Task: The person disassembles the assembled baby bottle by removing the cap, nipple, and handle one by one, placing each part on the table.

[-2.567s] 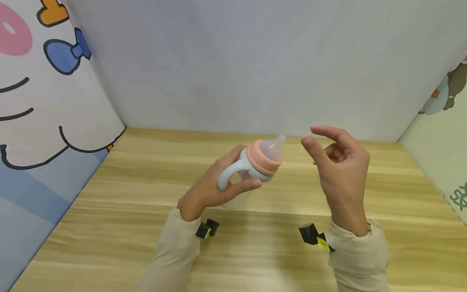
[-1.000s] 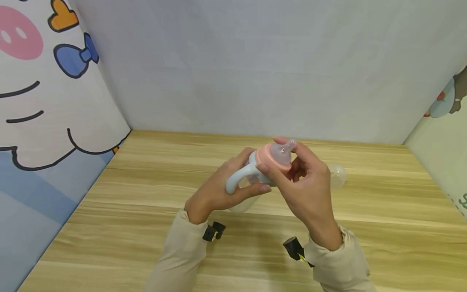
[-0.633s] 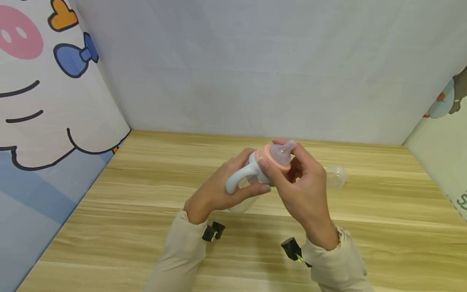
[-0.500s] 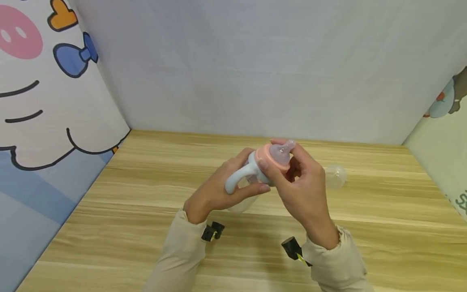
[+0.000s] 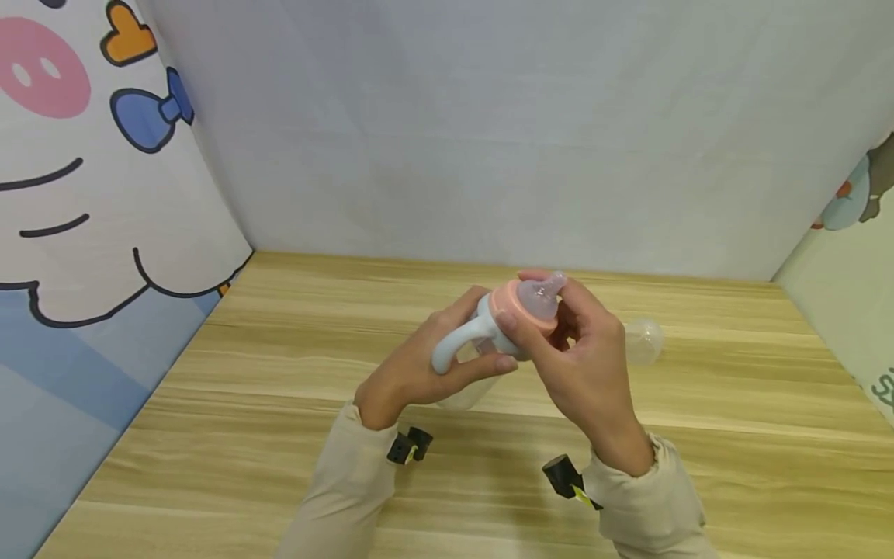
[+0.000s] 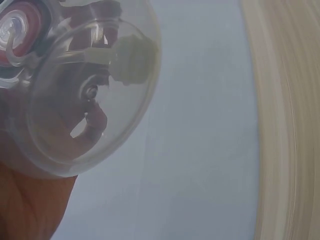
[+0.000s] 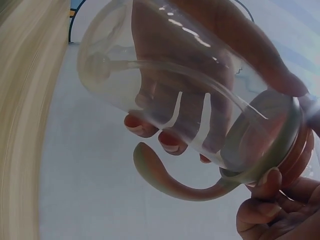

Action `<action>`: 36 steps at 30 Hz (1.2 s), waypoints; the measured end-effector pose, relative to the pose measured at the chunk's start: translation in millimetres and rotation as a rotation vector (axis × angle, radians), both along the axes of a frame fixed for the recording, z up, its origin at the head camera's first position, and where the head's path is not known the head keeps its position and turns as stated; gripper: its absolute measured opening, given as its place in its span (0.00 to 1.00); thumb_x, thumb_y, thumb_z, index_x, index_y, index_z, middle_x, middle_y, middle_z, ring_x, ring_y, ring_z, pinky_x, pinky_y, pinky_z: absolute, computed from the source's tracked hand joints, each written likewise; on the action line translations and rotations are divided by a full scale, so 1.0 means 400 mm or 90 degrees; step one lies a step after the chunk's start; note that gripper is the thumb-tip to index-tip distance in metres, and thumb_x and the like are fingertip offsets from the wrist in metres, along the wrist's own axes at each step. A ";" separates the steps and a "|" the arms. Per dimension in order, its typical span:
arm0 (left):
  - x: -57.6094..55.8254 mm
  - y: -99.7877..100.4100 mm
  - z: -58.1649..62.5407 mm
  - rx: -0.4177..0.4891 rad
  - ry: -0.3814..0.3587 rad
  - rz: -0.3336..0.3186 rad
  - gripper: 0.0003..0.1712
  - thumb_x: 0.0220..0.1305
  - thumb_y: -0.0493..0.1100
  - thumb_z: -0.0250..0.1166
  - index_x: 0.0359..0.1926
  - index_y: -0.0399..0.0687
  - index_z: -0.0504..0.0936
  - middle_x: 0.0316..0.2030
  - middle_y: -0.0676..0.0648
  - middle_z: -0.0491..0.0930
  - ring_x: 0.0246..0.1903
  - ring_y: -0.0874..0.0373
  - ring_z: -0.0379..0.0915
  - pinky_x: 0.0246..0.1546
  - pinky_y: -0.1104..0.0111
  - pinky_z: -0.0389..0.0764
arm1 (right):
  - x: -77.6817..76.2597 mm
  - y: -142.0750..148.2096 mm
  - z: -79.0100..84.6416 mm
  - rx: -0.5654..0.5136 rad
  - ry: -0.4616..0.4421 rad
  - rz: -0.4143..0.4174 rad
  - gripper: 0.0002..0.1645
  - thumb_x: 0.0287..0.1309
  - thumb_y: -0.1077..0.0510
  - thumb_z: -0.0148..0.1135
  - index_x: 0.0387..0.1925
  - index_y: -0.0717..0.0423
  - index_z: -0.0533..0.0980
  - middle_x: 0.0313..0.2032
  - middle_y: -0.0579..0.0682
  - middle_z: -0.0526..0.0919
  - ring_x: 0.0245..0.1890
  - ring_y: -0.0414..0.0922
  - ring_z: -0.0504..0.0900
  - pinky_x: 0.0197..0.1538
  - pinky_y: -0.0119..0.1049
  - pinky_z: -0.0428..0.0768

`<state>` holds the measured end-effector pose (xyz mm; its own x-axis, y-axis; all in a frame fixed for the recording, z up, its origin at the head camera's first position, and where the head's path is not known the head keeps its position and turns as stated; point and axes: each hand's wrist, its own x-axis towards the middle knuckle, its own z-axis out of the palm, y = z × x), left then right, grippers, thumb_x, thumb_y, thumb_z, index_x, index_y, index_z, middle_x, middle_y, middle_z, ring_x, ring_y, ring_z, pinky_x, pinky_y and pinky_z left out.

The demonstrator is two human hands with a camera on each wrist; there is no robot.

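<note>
A baby bottle point(image 5: 464, 397) is held tilted over the table, its teat point(image 5: 538, 298) pointing up and right. It has a clear body, a pink collar point(image 5: 503, 301) and pale blue handles point(image 5: 457, 342). My left hand point(image 5: 415, 361) grips the body, fingers wrapped round it in the right wrist view. My right hand point(image 5: 594, 365) holds the collar, thumb on the near side and fingers round the far side. Inside the body, a straw point(image 7: 195, 79) runs down to a pale weighted end point(image 7: 98, 66). A clear domed cap point(image 5: 646, 341) shows past the right hand, partly hidden by it.
The wood-grain table point(image 5: 279, 466) stretches under both hands. Behind it rises a plain pale wall sheet point(image 5: 447, 140). A cartoon-printed panel point(image 5: 84, 256) borders the left side, and a pale green one point(image 5: 852, 310) the right.
My right hand, apart from the bottle and to its right in the oldest frame, has moved left and taken hold of the collar. The domed cap now shows beyond it. Little differs since one second ago.
</note>
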<state>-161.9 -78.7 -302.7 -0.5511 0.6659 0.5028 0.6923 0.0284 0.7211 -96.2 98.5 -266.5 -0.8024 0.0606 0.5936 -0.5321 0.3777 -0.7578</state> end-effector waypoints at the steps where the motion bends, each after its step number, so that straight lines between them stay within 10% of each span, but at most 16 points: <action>1: 0.000 0.000 0.000 0.003 -0.002 -0.006 0.28 0.67 0.47 0.68 0.63 0.46 0.68 0.48 0.48 0.82 0.41 0.62 0.80 0.45 0.68 0.83 | 0.000 0.001 0.000 -0.001 0.006 0.002 0.22 0.55 0.64 0.73 0.53 0.52 0.81 0.35 0.46 0.83 0.22 0.39 0.70 0.24 0.29 0.70; 7: -0.004 0.003 -0.004 0.020 -0.001 -0.038 0.38 0.67 0.69 0.58 0.62 0.46 0.68 0.45 0.48 0.82 0.39 0.62 0.79 0.43 0.68 0.83 | -0.001 0.005 0.003 -0.008 0.029 0.028 0.21 0.54 0.67 0.73 0.51 0.55 0.82 0.37 0.44 0.85 0.23 0.39 0.74 0.24 0.28 0.72; 22: -0.009 0.016 -0.014 0.033 0.013 -0.075 0.36 0.69 0.67 0.56 0.60 0.41 0.68 0.44 0.43 0.81 0.40 0.61 0.77 0.45 0.68 0.81 | -0.013 0.024 -0.007 -0.093 0.031 0.141 0.20 0.54 0.72 0.70 0.49 0.62 0.81 0.35 0.47 0.86 0.24 0.36 0.79 0.25 0.27 0.76; 29: -0.008 0.021 -0.016 0.011 0.022 -0.005 0.24 0.66 0.40 0.69 0.59 0.44 0.70 0.42 0.49 0.85 0.37 0.65 0.80 0.42 0.70 0.83 | -0.026 0.018 -0.022 -0.067 0.009 0.064 0.18 0.56 0.67 0.69 0.50 0.55 0.82 0.33 0.43 0.84 0.21 0.37 0.71 0.21 0.30 0.68; 36: 0.000 0.031 -0.008 0.000 0.063 0.029 0.25 0.63 0.44 0.72 0.57 0.47 0.71 0.34 0.53 0.84 0.30 0.68 0.79 0.35 0.69 0.83 | -0.022 0.005 -0.026 -0.071 -0.012 0.000 0.19 0.55 0.63 0.72 0.50 0.55 0.82 0.35 0.45 0.83 0.24 0.38 0.77 0.25 0.29 0.75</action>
